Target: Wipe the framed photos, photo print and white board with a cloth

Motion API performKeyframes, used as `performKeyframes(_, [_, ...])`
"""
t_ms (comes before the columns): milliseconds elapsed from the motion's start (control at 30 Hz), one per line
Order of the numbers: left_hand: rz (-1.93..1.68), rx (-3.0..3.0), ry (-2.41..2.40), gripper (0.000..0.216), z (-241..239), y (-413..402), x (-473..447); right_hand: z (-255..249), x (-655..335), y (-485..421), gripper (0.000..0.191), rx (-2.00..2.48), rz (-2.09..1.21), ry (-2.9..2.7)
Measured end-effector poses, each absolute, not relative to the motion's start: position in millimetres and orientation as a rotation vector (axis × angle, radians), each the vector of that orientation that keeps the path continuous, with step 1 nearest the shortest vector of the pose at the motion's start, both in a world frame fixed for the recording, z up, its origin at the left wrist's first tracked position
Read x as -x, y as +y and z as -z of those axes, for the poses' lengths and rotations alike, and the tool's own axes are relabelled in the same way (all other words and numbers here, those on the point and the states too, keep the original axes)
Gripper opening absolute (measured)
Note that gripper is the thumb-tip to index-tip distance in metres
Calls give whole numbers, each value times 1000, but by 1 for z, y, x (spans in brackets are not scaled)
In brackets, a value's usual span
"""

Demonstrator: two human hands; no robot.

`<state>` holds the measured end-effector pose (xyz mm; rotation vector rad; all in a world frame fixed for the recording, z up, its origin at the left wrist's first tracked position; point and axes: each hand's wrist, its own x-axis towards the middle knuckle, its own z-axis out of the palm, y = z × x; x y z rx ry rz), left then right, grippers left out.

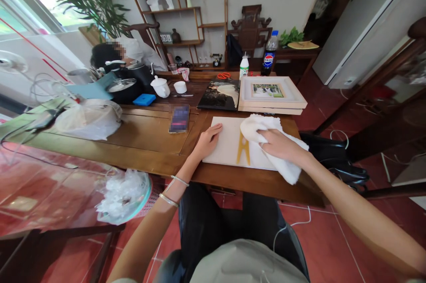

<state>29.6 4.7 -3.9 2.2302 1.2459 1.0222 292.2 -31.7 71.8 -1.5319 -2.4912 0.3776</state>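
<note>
A white flat board point(226, 141) lies near the table's front edge, with a yellow A-shaped figure point(243, 150) on its face. I cannot tell whether that figure is painted on or a loose piece. My left hand point(209, 138) rests on the board's left edge, fingers stretched out and flat. Bunched under my right hand point(278, 143) is a white towel point(289, 170), pressed onto the board's right side. The towel covers that side and hangs past the board's front right corner. My right fingertips are partly hidden in its folds.
Behind the board lie a stack of pale wooden frames point(289, 94) and a dark picture point(213, 96). Farther back stand a cola bottle point(268, 54) and a white bottle point(244, 68). A phone point(179, 119), teapot point(160, 87) and plastic-wrapped bundle point(89, 119) are leftward. One person sits behind the pots.
</note>
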Motion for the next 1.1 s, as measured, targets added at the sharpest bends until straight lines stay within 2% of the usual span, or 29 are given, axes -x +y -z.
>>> performKeyframes(133, [-1035,-2233,1244,38,4,4,-29,-60,-263,-22,50,1614,-251,-2497])
performKeyframes(267, [-1040,-2232,1249,38,4,4,-30,-63,-244,-57,53,1580,-181,-2672])
performKeyframes(467, [-1038,-2239,1240,39,6,5,-30,-76,-252,-125,38,1120,-376,-2913])
performKeyframes(567, [-1046,-2241,1234,39,6,5,-29,-82,-261,-125,47,920,-520,-2862])
performKeyframes(667, [-1025,-2238,1248,39,4,5,-30,-81,-269,-99,52,992,-551,-2714])
performKeyframes(800, [-1014,-2242,1255,39,1,3,-30,-69,-270,-46,44,1250,-352,-2563])
performKeyframes(933, [-1041,-2238,1237,39,2,3,-29,-60,-252,-8,47,1455,-83,-2550])
performKeyframes(1100, [-1042,-2221,1215,40,0,3,-31,-57,-217,-31,39,1427,130,-2672])
